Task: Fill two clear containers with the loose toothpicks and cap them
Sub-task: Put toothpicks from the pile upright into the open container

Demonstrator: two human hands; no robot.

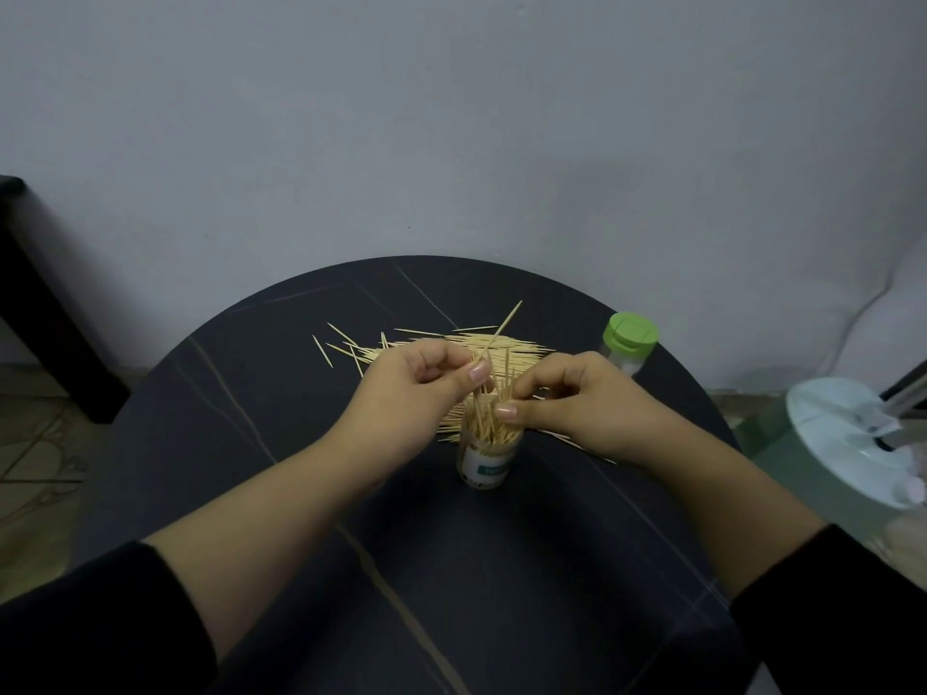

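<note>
Head view looks down on a dark round counter (301, 443) veined with thin pale lines. An open clear container (489, 459) with a white and teal label stands upright near its middle. A bundle of toothpicks (494, 423) sticks up out of the container's mouth, fanned and uneven.

Just above and to the left of the container, the left hand (416, 388) pinches a single toothpick (504, 326) between thumb and forefinger. The pick slants up and away past the bundle, and the other fingers (436, 366) are curled into the palm. Just right of the container, the right hand (577, 403) is clenched, its thumb and fingertips closed on the tops of the bundle.

Behind the container, partly hidden by both hands, the loose toothpicks (426, 343) lie in a wide flat heap, a few strays splayed off to the left. Beyond it to the right, near the counter's rim, stands a second container (627, 351) wearing a green cap. Farther right, off the counter, sits a pale round appliance (853, 443). Black sleeves cover both forearms nearest the camera.
</note>
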